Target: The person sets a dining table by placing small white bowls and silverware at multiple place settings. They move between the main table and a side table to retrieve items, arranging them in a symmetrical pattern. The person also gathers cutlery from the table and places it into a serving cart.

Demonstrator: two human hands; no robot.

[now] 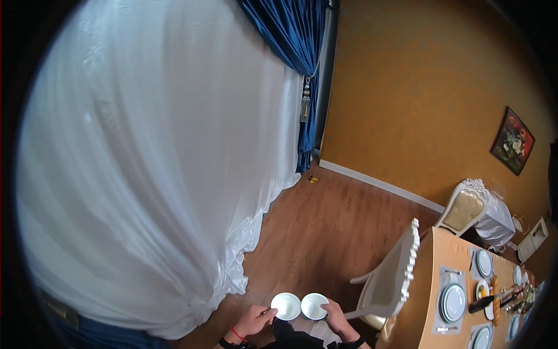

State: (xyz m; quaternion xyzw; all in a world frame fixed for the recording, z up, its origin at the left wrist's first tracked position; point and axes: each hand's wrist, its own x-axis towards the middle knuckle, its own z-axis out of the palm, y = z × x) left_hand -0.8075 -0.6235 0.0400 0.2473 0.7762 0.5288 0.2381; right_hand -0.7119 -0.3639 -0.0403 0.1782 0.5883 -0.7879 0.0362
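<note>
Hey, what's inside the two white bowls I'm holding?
Both look empty: the left bowl in the left hand and the right bowl in the right hand show plain white insides. Their undersides are hidden.

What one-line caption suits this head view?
Left hand and right hand each hold a small round white bowl above the wooden floor, beside a set dining table.

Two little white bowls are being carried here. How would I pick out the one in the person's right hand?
Start at the big white curtain and drop to the wooden floor at the picture's bottom edge, where two hands hold two small white bowls side by side. The right hand holds the bowl nearer the white chair; its twin sits in the left hand, which wears a red wrist string.
</note>
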